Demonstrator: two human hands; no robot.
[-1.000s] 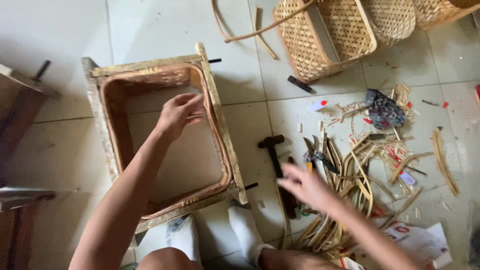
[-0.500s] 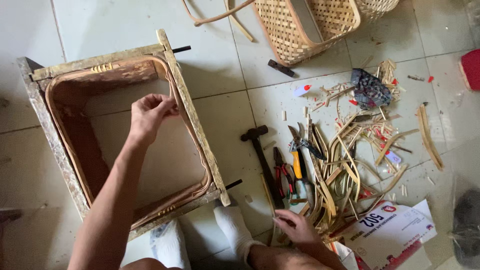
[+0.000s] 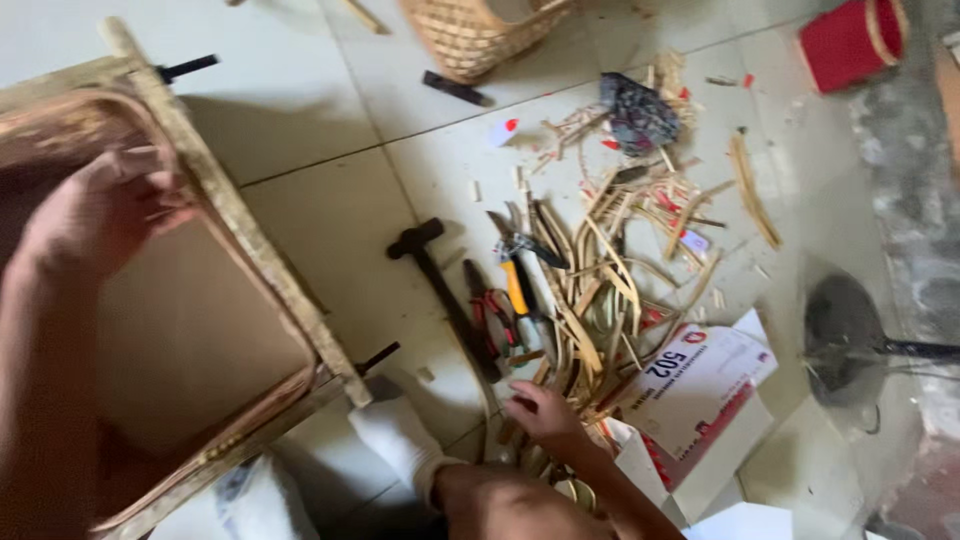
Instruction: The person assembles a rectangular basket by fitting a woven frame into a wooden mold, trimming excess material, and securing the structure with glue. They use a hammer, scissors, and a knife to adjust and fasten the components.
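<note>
Left hand [image 3: 95,215] fingers curl on the wooden frame [image 3: 240,225] edge; right hand [image 3: 540,412], lower than before, grips cane strips [image 3: 600,300] beside bare floor [image 3: 330,110].

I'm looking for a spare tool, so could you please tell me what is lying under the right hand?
The right hand rests on the near ends of cane strips beside the hammer. Whatever lies directly beneath the palm is covered.

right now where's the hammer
Head view, centre: the hammer lies on the floor tiles between the wooden frame on its left and the pliers on its right.
</note>
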